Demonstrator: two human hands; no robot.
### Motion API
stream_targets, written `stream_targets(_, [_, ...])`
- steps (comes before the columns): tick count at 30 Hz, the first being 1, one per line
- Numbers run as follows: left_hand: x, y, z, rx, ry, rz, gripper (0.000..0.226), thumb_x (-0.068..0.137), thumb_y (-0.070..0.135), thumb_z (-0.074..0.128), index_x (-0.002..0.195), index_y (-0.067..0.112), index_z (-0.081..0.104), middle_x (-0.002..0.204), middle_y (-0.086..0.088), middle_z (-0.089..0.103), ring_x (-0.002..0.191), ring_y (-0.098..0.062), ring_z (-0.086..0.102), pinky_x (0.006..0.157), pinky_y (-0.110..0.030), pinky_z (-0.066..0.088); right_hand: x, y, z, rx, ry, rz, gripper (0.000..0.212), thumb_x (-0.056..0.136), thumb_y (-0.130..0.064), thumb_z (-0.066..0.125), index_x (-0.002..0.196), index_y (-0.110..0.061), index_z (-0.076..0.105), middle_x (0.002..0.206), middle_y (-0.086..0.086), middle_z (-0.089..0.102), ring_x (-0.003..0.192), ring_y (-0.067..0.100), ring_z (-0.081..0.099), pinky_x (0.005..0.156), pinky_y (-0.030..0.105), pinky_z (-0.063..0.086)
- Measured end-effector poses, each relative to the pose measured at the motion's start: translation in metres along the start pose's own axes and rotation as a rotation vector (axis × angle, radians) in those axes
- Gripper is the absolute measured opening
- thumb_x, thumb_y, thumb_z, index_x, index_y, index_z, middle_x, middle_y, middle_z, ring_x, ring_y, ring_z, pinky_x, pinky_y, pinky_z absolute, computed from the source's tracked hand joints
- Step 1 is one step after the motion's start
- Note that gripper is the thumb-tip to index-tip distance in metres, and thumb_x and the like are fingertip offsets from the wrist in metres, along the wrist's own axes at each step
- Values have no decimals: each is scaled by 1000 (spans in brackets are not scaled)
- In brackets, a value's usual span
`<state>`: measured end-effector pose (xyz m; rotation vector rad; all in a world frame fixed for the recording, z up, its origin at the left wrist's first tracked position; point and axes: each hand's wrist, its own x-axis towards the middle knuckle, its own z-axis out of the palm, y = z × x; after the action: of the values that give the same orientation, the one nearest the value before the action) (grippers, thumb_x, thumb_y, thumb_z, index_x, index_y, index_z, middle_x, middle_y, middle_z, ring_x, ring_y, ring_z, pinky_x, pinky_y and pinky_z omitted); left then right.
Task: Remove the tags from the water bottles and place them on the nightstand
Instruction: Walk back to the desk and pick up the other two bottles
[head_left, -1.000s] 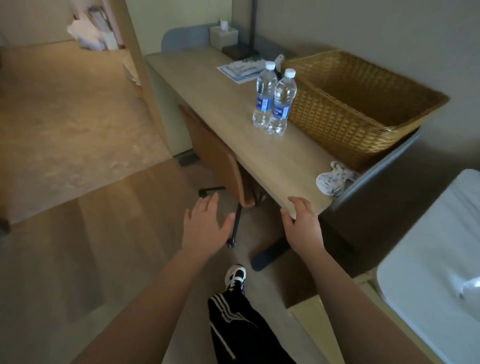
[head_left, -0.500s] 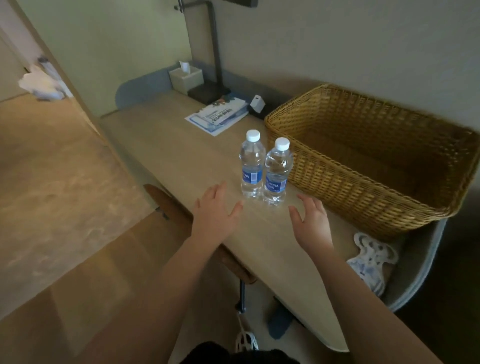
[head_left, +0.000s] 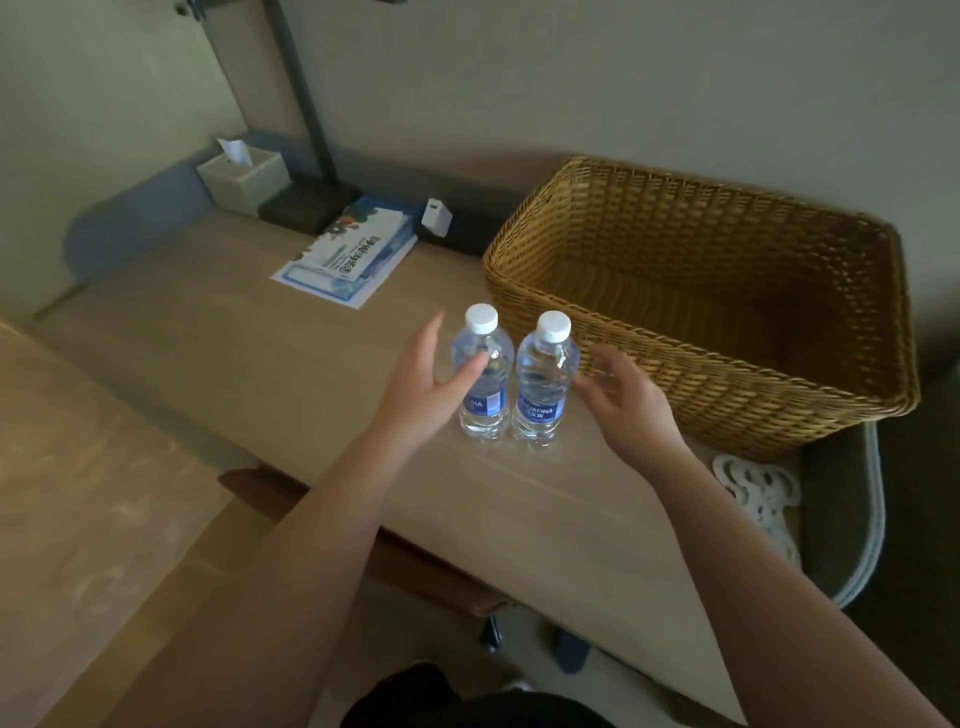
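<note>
Bottles (head_left: 511, 379) upright between open hands (head_left: 524, 384)

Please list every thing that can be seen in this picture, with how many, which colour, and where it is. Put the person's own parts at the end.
water bottles: 2, clear with white caps and blue labels, upright side by side on the desk, in front of the basket
basket: 1, woven tan, right part of the desk against the wall
desk: 1, light wood, along the wall
leaflets: small stack, white and blue, behind the bottles
tissue box: 1, pale, back left corner
lamp base: 1, dark, beside the tissue box
white tags: small pile, desk's right end
left hand: open, beside the left bottle
right hand: open, beside the right bottle
</note>
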<state>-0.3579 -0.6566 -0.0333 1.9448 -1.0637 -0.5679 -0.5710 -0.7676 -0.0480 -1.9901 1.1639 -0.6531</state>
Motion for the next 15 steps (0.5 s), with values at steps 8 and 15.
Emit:
stream_targets(8, [61,10,-19,-171,-453,97,65,80,39,74,138,40,45,129,15,53,117,-2,50,100,-27,41,20,-42,18,57,-37,36,59,69,-59,71,120,-46,45,106,-32,57,100,-9,55,80,18,41])
stream_targets(15, [69,6,-10,-161,-505,165,26,80,41,74,102,31,64,90,21,68,82,12,62,68,-9,47,16,-50,28,15,5,79,48,70,-46,78,106,-39,47,94,-25,58,86,-18,52,65,7,34])
